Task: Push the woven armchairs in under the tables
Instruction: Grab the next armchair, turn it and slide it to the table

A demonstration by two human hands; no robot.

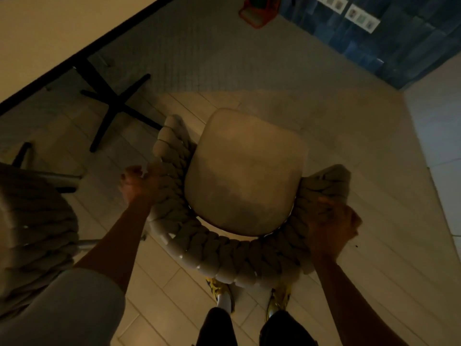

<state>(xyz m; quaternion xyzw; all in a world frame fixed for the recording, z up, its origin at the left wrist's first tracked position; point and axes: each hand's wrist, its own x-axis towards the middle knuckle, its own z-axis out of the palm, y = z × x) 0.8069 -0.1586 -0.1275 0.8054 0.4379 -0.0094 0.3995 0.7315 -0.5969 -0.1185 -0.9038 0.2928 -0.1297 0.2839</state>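
A woven armchair (247, 171) with a thick braided beige back and a smooth tan seat cushion stands right in front of me on the floor. My left hand (138, 186) grips the braided left arm of the chair. My right hand (331, 228) clasps the braided right arm. The table (50, 41) lies at the upper left, its pale top edged in black, with a black cross-shaped base (117, 106) on the floor beneath it. The chair sits to the right of that base, clear of the tabletop.
A second woven armchair (35, 221) stands at the left edge, close to my left arm. A blue tiled wall (374, 33) rises at the upper right, with an orange object (257, 13) on the floor near it. My feet (249, 293) are just behind the chair.
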